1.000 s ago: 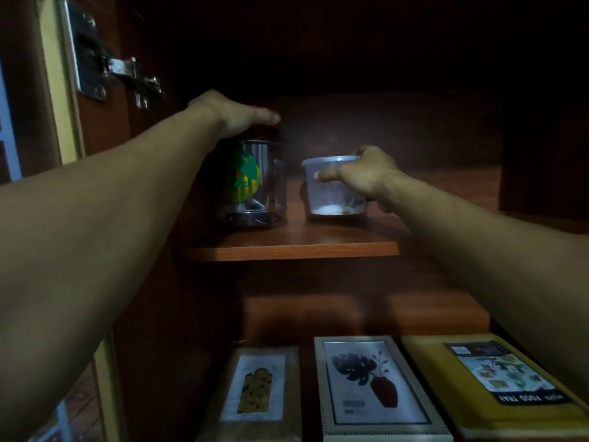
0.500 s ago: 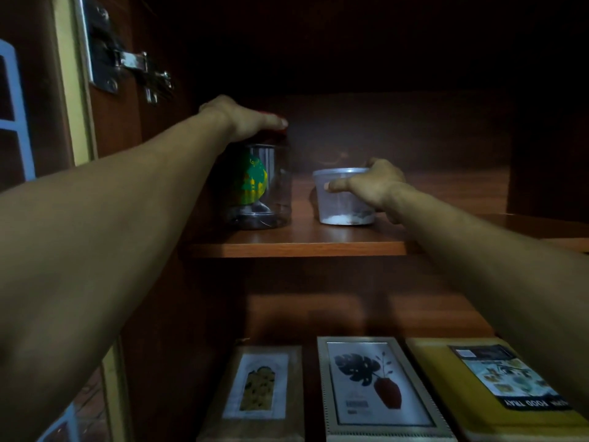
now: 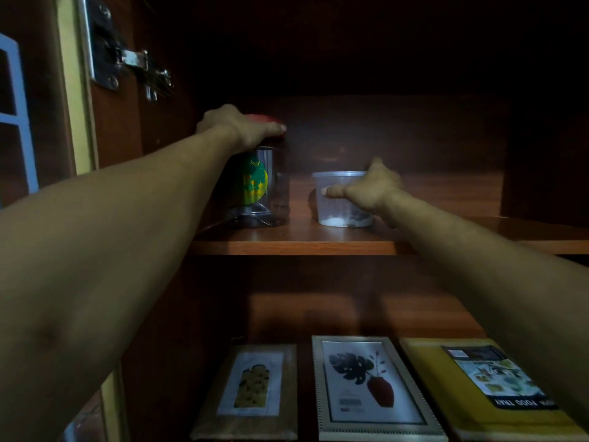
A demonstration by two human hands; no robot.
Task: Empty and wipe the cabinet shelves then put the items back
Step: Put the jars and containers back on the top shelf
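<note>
**Grip on tub being moved from rim to side**

Tub (image 3: 338,212) is being held lower down than 1 second ago. The right hand (image 3: 369,189), then draped over the rim, is now being wrapped round the right side. Its thumb is being laid straight across the front wall, and its fingers are being hidden behind the tub. Jar (image 3: 264,186) is being grasped from above by the left hand (image 3: 242,126), which is being kept curled over the red lid (image 3: 275,119), unchanged across all 3 pictures. Both containers are being kept upright on the upper shelf (image 3: 287,244), just beside each other and apart, and neither is being lifted. Whether they are being taken out or put back cannot be told. The regrip is being judged as a settling of the tub. 2 picture frames (image 3: 369,384) and 1 yellow box (image 3: 446,393) are being left lying on the shelf below.
</note>
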